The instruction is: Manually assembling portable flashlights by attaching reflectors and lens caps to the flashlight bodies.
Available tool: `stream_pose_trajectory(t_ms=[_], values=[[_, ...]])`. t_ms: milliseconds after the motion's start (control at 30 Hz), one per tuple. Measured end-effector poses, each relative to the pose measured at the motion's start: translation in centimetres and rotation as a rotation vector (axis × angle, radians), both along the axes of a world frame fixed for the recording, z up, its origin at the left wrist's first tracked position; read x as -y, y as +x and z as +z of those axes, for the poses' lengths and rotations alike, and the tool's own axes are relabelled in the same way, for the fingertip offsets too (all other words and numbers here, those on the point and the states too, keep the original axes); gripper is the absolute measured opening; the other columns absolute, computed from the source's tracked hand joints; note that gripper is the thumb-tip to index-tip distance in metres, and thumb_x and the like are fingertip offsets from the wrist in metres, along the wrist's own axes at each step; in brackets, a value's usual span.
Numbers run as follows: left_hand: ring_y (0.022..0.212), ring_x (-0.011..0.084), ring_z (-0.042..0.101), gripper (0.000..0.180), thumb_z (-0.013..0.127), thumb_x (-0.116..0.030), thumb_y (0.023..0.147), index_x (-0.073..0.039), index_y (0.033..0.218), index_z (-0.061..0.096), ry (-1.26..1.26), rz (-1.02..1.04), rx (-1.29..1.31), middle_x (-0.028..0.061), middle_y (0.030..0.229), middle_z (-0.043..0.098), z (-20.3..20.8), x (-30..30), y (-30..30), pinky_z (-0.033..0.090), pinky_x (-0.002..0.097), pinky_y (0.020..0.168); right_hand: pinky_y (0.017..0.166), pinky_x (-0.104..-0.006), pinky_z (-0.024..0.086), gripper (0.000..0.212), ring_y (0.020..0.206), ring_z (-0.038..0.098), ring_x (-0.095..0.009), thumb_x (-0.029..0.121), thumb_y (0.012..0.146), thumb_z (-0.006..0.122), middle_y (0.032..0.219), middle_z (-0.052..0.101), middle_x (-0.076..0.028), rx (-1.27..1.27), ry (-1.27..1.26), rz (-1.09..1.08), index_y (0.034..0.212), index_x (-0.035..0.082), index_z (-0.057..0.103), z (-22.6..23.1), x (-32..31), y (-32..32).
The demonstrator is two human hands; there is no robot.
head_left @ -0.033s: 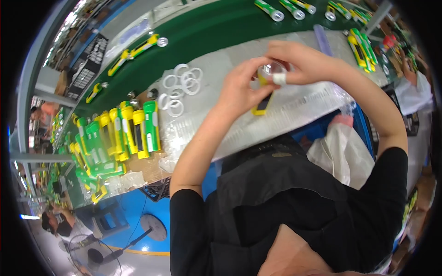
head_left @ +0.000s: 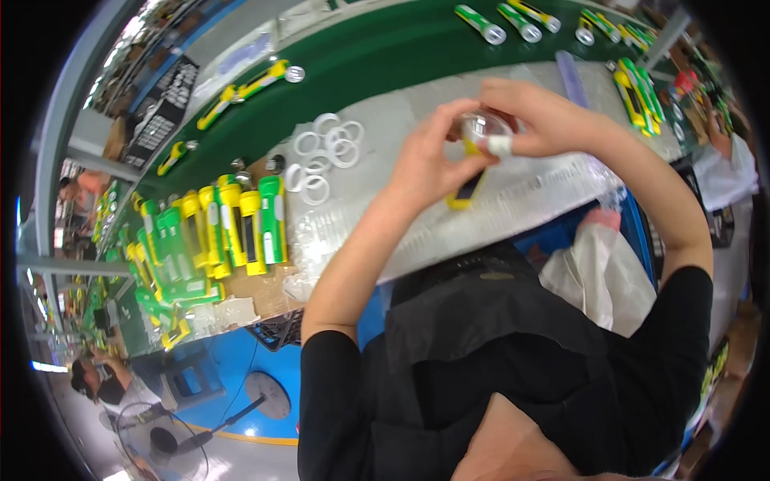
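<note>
A yellow flashlight [head_left: 464, 197] with a dark panel on its side is held above the bench, its round clear head [head_left: 484, 125] facing up. My left hand [head_left: 437, 156] is closed around the body just below the head. My right hand [head_left: 536, 120] curls its fingers about the rim of the head from the other side, and a white wrap [head_left: 499, 145] sits on one of its digits. Fingers hide part of the head and the upper body. Several loose white rings [head_left: 345, 152] lie in a cluster on the plastic-covered bench [head_left: 361, 232], left of my hands.
Several green and yellow flashlights [head_left: 273, 216] are lined up on cardboard at the left. More flashlights [head_left: 481, 24] lie on the green belt [head_left: 361, 60] beyond the bench. A purple strip [head_left: 571, 78] lies to the right. A white sack [head_left: 605, 268] hangs near my right side. Co-workers sit at both edges.
The whole scene has shifted slightly right and down in the picture. Both hands stay on the flashlight in nearly the same pose.
</note>
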State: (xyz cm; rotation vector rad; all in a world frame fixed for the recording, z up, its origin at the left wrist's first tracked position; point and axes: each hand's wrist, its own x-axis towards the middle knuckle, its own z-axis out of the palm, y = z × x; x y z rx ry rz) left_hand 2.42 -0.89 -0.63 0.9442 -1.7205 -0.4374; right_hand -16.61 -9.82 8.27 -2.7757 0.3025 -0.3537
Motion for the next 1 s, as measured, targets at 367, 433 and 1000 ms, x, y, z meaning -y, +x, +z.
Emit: stream_pose_trajectory(t_ms=[367, 433, 1000], values=[[0.086, 0.0345, 0.068, 0.075, 0.075, -0.038, 0.082, -0.007, 0.139, 0.039, 0.73, -0.294, 0.049, 0.0161, 0.097, 0.069, 1.9, -0.2, 2.6, 0.055, 0.0422, 0.075, 0.064, -0.043, 0.05, 0.036, 0.081, 0.065, -0.037, 0.043, 0.095, 0.048, 0.087, 0.065, -0.015, 0.326, -0.006, -0.199, 0.11, 0.012, 0.058, -4.4, -0.7, 1.8], [0.088, 0.0373, 0.068, 0.073, 0.075, -0.037, 0.082, -0.006, 0.139, 0.04, 0.449, 0.08, 0.271, 0.0189, 0.101, 0.069, -0.1, 2.3, 3.4, 0.055, 0.0435, 0.076, 0.072, -0.0397, 0.051, 0.04, 0.086, 0.065, -0.04, 0.039, 0.1, 0.042, 0.091, 0.067, -0.018, 0.331, 0.113, -0.473, 0.112, 0.006, 0.059, -8.4, 2.9, 4.5], [0.12, 0.0311, 0.056, 0.07, 0.065, -0.014, 0.086, -0.022, 0.149, 0.035, 0.441, 0.759, 1.195, 0.01, 0.136, 0.054, -8.2, 22.6, 43.1, 0.049, 0.0484, 0.095, 0.096, -0.045, 0.046, 0.038, 0.112, 0.055, -0.038, 0.014, 0.083, 0.069, 0.12, 0.058, -0.016, 0.449, -0.423, -0.645, 0.118, 0.005, 0.058, -13.5, 22.6, 10.7]])
